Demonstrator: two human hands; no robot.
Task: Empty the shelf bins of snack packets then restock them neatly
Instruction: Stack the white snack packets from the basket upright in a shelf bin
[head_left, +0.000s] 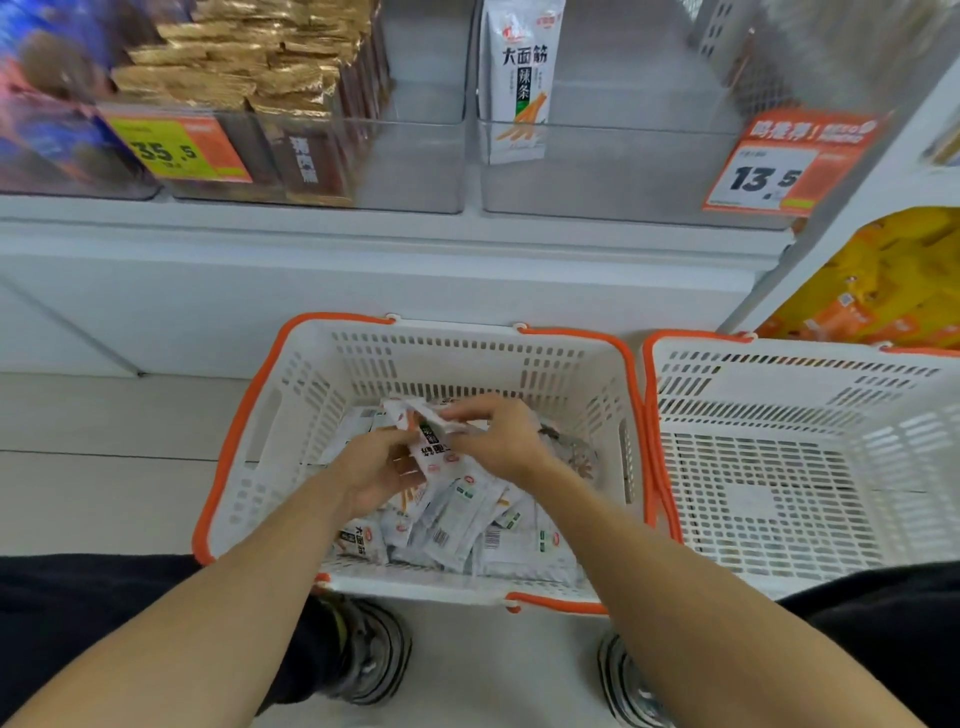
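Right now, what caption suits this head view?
Both hands gather white snack packets from the orange-rimmed basket below a nearly empty clear bin.

Two baskets stand side by side on the floor before the shelf (363, 244). The left basket (249, 415) holds a heap of snack packets (467, 525); both hands meet above it, the left hand (374, 467) beside the right hand (498, 441), with what seems one packet between them. The right basket (779, 395) touches its neighbour. On the shelf above, a bin (613, 171) holds one upright packet (519, 78).
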